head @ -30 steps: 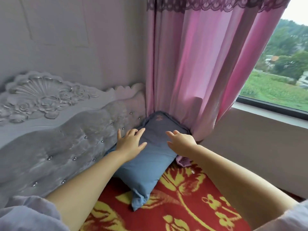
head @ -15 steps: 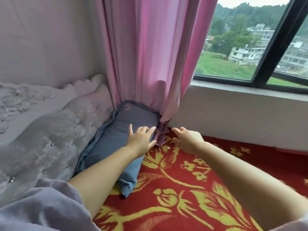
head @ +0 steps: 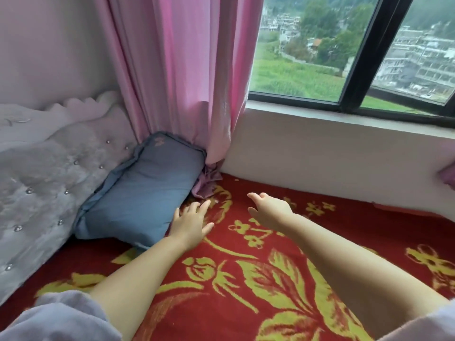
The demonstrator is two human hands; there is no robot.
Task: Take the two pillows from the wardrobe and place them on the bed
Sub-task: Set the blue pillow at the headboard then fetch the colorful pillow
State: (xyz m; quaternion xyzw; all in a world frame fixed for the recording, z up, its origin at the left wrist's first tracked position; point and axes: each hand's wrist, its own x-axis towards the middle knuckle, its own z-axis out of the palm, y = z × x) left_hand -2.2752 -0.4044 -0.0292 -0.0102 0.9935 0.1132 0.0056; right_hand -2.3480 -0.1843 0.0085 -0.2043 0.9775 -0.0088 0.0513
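Observation:
A blue pillow (head: 145, 190) lies on the bed (head: 283, 279), which has a red cover with yellow flowers. The pillow leans against the grey tufted headboard (head: 44, 183) in the corner by the curtain. My left hand (head: 190, 222) hovers open at the pillow's right edge, fingers spread, holding nothing. My right hand (head: 269, 210) is open above the red cover, well to the right of the pillow. Only this one pillow is in view; the wardrobe is out of sight.
A pink curtain (head: 182, 77) hangs to the bed behind the pillow, its hem bunched on the cover. A white wall and sill (head: 332, 148) run along the bed's far side under a black-framed window (head: 357, 60). A pink cloth edge (head: 448, 175) shows at far right.
Both hands have come off the pillow and drawn back to the right over the red cover. The view has swung right, showing more of the window and bed.

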